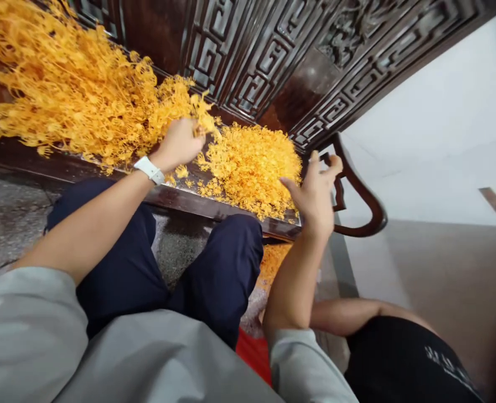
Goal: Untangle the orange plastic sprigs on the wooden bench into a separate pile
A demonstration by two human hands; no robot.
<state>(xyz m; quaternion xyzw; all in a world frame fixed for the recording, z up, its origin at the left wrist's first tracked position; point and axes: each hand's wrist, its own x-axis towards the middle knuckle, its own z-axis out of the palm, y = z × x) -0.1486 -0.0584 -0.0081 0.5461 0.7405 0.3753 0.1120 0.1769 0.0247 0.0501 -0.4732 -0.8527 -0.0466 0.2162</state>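
Observation:
My left hand (182, 144), with a white watch at the wrist, is closed on some orange plastic pieces at the right end of a large heap of orange pieces (80, 95). Its fingertips are partly hidden. To the right on the same dark wooden bench (226, 208) lies a smaller, rounder orange pile (254, 168). My right hand (316, 196) is raised at the right edge of that pile, fingers spread and holding nothing. A few loose orange pieces (182, 171) lie between the two heaps.
A carved wooden backrest (256, 61) rises behind the heaps. The bench's curved armrest (371, 215) is right of my right hand. Another person in black (398, 358) sits at the lower right. More orange pieces (273, 260) are below the bench, near a red object (254, 354).

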